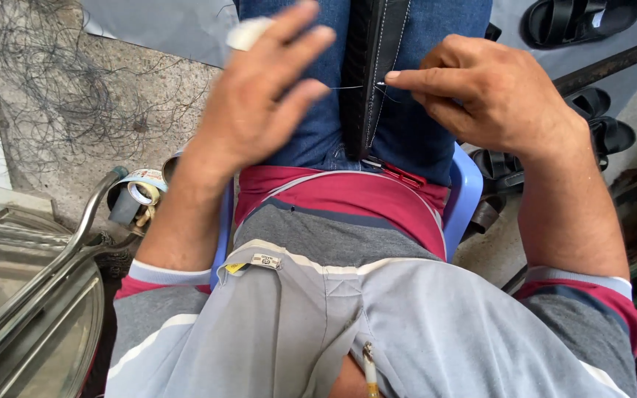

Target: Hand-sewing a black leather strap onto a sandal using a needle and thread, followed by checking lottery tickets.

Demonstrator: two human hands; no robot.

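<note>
A black leather piece (369, 66) with white stitching along its edge stands upright between my knees, against my blue jeans. My right hand (473, 96) pinches a needle and a thin thread at the stitched edge, its forefinger pressed to the leather. My left hand (259, 103) is raised to the left of the piece with fingers spread; a taut thread runs from it towards the leather, and a pale band wraps one fingertip. I sit on a blue plastic stool (466, 199).
Tangled dark thread (68, 88) lies on the concrete floor at the left. Rolls of tape (140, 193) sit by a metal frame and steel tray (31, 295) at lower left. Black sandals (576, 18) lie at upper right, and more at the right (606, 133).
</note>
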